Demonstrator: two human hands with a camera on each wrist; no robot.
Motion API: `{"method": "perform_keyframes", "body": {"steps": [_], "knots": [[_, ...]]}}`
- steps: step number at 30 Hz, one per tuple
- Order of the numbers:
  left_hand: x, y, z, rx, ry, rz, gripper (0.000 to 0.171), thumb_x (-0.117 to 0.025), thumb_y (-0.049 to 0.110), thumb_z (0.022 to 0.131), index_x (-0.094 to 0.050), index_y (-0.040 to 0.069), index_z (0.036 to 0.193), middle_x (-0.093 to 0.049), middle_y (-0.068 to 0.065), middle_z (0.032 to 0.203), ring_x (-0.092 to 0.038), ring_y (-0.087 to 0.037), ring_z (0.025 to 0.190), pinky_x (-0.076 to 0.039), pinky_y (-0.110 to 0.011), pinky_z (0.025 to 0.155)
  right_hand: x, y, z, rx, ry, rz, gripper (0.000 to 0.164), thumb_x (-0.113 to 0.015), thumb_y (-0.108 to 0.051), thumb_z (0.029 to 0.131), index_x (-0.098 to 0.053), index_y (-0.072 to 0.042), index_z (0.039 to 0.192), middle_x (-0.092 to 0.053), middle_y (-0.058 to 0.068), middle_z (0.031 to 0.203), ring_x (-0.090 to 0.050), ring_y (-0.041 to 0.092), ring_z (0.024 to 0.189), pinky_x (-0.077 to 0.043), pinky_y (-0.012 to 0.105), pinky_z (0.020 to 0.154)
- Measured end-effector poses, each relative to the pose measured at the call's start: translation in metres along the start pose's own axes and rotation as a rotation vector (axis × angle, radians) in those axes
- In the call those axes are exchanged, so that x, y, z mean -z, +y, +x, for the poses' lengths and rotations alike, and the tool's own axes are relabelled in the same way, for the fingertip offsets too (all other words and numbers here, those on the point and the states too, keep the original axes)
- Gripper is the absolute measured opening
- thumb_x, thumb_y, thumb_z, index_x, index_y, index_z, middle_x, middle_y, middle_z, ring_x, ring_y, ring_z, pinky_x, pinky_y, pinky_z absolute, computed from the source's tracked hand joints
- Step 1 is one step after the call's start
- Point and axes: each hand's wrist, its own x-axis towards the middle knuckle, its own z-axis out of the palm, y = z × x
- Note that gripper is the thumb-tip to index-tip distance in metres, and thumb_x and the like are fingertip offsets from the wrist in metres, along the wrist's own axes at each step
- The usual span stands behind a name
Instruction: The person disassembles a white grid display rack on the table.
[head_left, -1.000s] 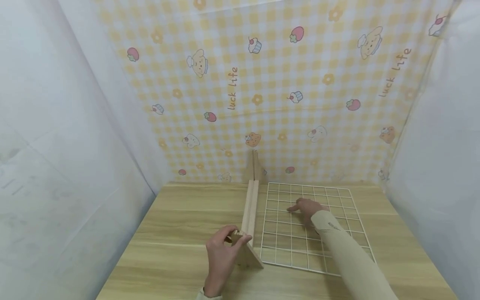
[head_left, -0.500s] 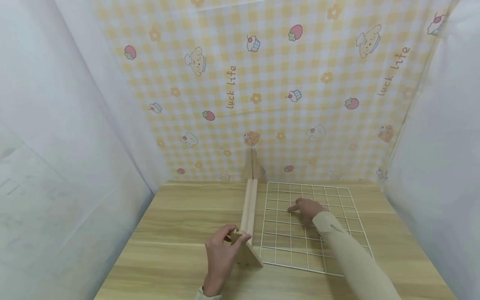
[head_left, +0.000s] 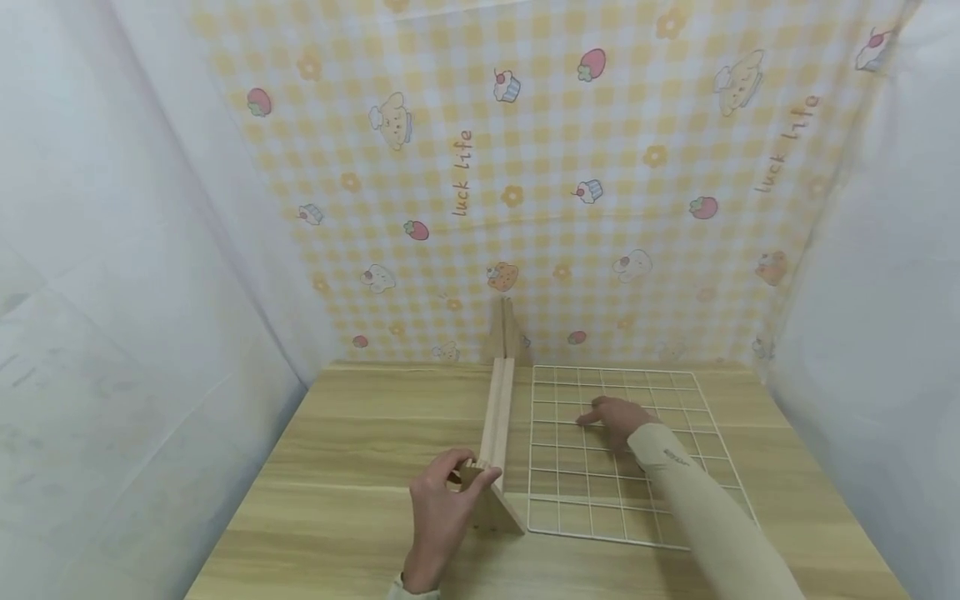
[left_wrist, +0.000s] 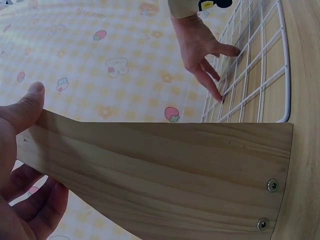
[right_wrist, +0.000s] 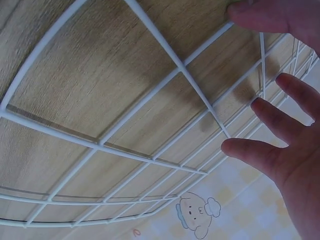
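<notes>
My left hand (head_left: 441, 510) grips the top of the near upright board (head_left: 495, 507) of a wooden stand, thumb on one side and fingers on the other. Two screw heads (left_wrist: 272, 185) show low on that board in the left wrist view. A long wooden rail (head_left: 498, 412) joins it to a matching far upright (head_left: 507, 329), which has a slot down it. Flat on the tabletop to the right lies a white wire grid panel (head_left: 530, 450). My right hand (head_left: 617, 417) is spread over it, fingertips right at the wires; in the left wrist view that hand (left_wrist: 196, 47) shows extended fingers.
Behind the wood-grain table (head_left: 360, 467) hangs a yellow checked cloth (head_left: 540, 233) with printed cartoons. White sheets drape the left side (head_left: 150, 292) and the right side (head_left: 862, 292). The grid's near left corner lies close to the stand's near board.
The wire grid has turned slightly, its near end shifting a little to the right, away from the stand, with my right hand on it. My left hand keeps its grip on the board.
</notes>
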Motion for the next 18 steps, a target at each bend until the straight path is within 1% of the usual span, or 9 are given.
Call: {"method": "perform_keyframes", "body": {"steps": [4, 7, 10, 13, 15, 17, 18], "knots": [[0.002, 0.0, 0.0, 0.024, -0.02, -0.008, 0.03, -0.091, 0.028, 0.068, -0.071, 0.011, 0.083, -0.074, 0.001, 0.078, -0.061, -0.002, 0.064, -0.053, -0.018, 0.055, 0.003, -0.004, -0.002, -0.007, -0.004, 0.012, 0.078, -0.075, 0.02, 0.063, -0.07, -0.024, 0.126, -0.051, 0.027, 0.145, -0.052, 0.051, 0.129, -0.052, 0.06, 0.098], [0.003, -0.001, 0.0, 0.027, -0.038, -0.019, 0.028, -0.09, 0.028, 0.069, -0.071, 0.013, 0.084, -0.074, 0.003, 0.079, -0.06, -0.001, 0.066, -0.053, -0.018, 0.056, 0.002, -0.006, -0.003, -0.026, 0.007, 0.026, 0.078, -0.074, 0.022, 0.064, -0.07, -0.024, 0.127, -0.051, 0.027, 0.147, -0.051, 0.051, 0.131, -0.049, 0.062, 0.103], [0.005, -0.004, 0.0, 0.021, -0.061, -0.044, 0.027, -0.089, 0.028, 0.071, -0.07, 0.014, 0.085, -0.073, 0.003, 0.079, -0.06, 0.0, 0.067, -0.053, -0.016, 0.058, -0.002, -0.007, -0.003, -0.049, 0.018, 0.028, 0.076, -0.074, 0.02, 0.067, -0.07, -0.027, 0.127, -0.05, 0.025, 0.148, -0.049, 0.049, 0.134, -0.049, 0.062, 0.103], [0.008, -0.006, 0.002, 0.028, -0.093, -0.087, 0.024, -0.087, 0.027, 0.075, -0.071, 0.014, 0.086, -0.074, 0.002, 0.081, -0.06, 0.001, 0.068, -0.054, -0.016, 0.059, -0.006, -0.009, -0.002, -0.062, 0.024, 0.033, 0.075, -0.073, 0.018, 0.07, -0.068, -0.028, 0.128, -0.049, 0.023, 0.15, -0.047, 0.048, 0.136, -0.049, 0.062, 0.102], [0.012, -0.008, 0.003, 0.068, -0.126, -0.124, 0.017, -0.083, 0.024, 0.081, -0.072, 0.014, 0.087, -0.074, 0.002, 0.082, -0.061, 0.001, 0.071, -0.055, -0.018, 0.06, -0.007, -0.01, 0.0, -0.055, 0.028, 0.022, 0.074, -0.073, 0.017, 0.072, -0.066, -0.027, 0.131, -0.05, 0.023, 0.149, -0.048, 0.047, 0.136, -0.049, 0.061, 0.103], [0.016, -0.011, 0.006, 0.144, -0.173, -0.159, 0.008, -0.077, 0.022, 0.088, -0.073, 0.015, 0.089, -0.075, 0.003, 0.084, -0.063, 0.0, 0.074, -0.056, -0.02, 0.064, -0.005, -0.013, 0.001, -0.036, 0.036, 0.032, 0.069, -0.072, 0.016, 0.076, -0.065, -0.021, 0.133, -0.053, 0.024, 0.145, -0.051, 0.047, 0.133, -0.049, 0.062, 0.103], [0.019, -0.014, 0.008, 0.196, -0.199, -0.18, 0.007, -0.073, 0.022, 0.092, -0.073, 0.015, 0.09, -0.075, 0.003, 0.084, -0.064, -0.002, 0.075, -0.057, -0.02, 0.065, -0.003, -0.015, 0.001, -0.033, 0.038, 0.05, 0.065, -0.071, 0.014, 0.078, -0.064, -0.018, 0.134, -0.056, 0.024, 0.143, -0.052, 0.047, 0.131, -0.048, 0.062, 0.104]]}}
